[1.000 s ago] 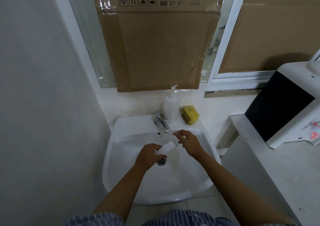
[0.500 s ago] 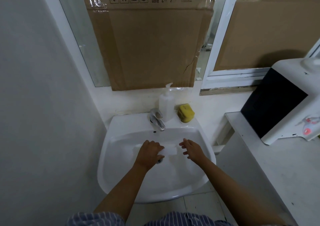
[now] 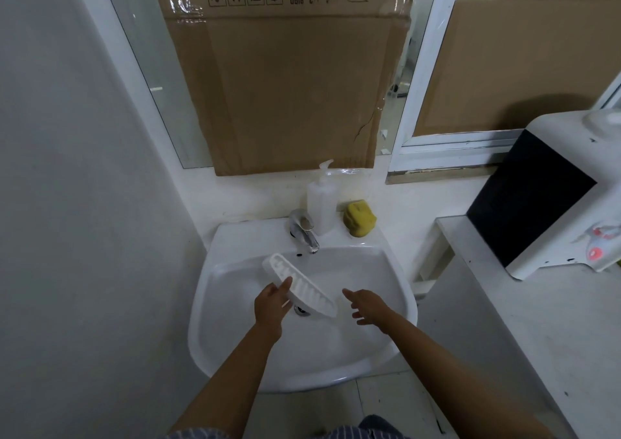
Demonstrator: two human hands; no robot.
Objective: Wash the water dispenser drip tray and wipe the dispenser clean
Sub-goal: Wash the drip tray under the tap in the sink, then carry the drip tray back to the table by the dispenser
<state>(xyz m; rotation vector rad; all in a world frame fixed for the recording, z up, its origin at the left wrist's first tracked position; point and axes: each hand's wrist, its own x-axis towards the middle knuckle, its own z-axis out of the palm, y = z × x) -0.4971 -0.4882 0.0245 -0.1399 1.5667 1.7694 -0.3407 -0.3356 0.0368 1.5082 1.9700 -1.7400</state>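
Left hand [image 3: 271, 305] around long ribbed white plastic drip tray [image 3: 298, 284], right hand [image 3: 368, 306] loose.

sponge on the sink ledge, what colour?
Yellow: the sponge sits right of the soap bottle. Head view, the only one.

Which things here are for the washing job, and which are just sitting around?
For the job:
drip tray, gripped by the left hand
right hand, open beside it
sink
tap
soap bottle
yellow sponge
water dispenser

Just sitting around:
cardboard over the window
counter
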